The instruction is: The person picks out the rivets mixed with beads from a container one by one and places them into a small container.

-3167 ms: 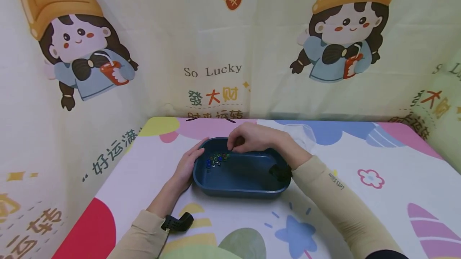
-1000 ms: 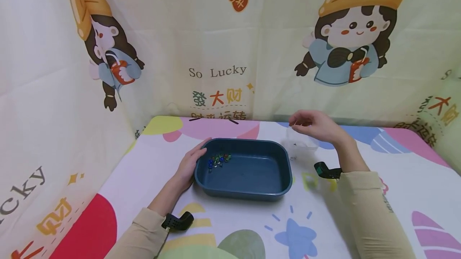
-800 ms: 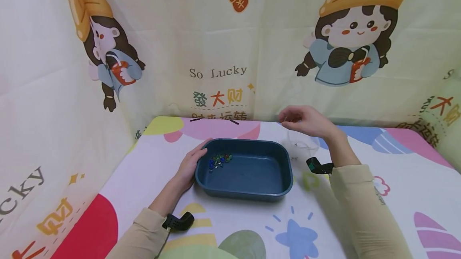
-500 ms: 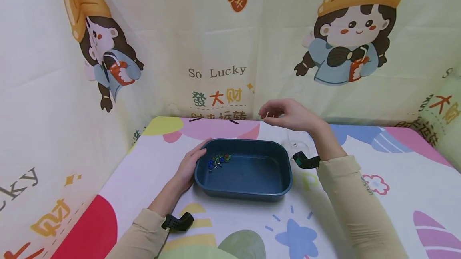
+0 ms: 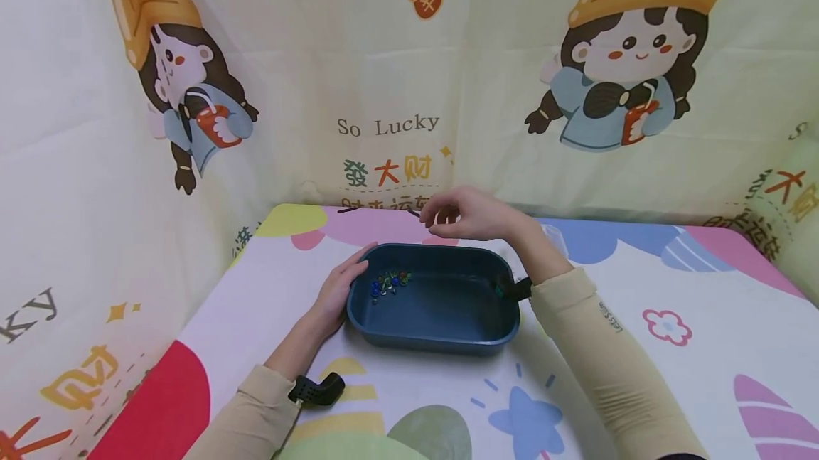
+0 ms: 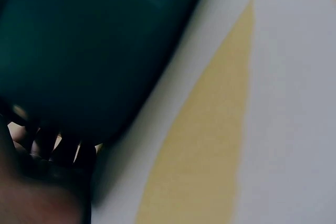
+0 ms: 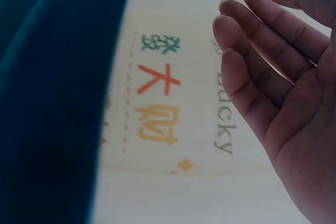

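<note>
A dark blue oblong tub (image 5: 435,340) stands on the table. At its left end my left hand (image 5: 333,296) holds the wall, thumb over the rim and fingers along the outside; the left wrist view has those fingers (image 6: 44,142) at the tub's corner. Small shiny pieces (image 5: 387,282) in blue, green, red and clear lie in a cluster on the tub's left floor. Above the far rim hovers my right hand (image 5: 470,215). Its fingers (image 7: 268,40) are loosely bent and parted from the thumb in the right wrist view, with nothing visible between them.
Behind my right forearm, part of a clear plastic box (image 5: 555,236) shows at the back of the table. A printed cloth (image 5: 281,76) hangs right behind the table's far edge. A black wrist camera (image 5: 515,289) overlaps the tub's right end.
My right hand has travelled left, from over the clear plastic box to above the tub's far rim; earlier it was inside the tub. The left hand and the tub have stayed put.
</note>
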Action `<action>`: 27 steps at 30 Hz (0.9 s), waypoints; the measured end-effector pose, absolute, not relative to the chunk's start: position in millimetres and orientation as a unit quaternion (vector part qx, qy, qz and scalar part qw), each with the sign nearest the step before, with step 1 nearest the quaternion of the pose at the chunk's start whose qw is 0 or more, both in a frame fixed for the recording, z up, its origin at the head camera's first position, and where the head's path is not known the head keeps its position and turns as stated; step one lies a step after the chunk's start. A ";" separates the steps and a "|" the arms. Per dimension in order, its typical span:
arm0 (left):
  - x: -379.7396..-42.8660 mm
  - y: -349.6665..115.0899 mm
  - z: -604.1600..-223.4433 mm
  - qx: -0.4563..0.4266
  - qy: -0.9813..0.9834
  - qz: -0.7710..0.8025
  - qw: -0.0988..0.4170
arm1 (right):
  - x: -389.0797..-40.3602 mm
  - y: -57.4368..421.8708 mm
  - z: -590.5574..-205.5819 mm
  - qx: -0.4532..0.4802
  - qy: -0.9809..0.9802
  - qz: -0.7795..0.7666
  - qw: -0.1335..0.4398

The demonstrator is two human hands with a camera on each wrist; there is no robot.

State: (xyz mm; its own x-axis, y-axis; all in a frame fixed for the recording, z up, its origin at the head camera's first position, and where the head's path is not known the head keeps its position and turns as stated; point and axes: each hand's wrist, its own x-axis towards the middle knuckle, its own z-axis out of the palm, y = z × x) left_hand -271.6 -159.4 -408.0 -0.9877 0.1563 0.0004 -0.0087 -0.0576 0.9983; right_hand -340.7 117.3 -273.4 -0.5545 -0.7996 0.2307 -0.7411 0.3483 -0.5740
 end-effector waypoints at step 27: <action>-269.8 -159.3 -408.5 0.048 0.682 0.727 0.061 | -346.0 72.2 -317.1 -0.547 0.762 -0.306 0.166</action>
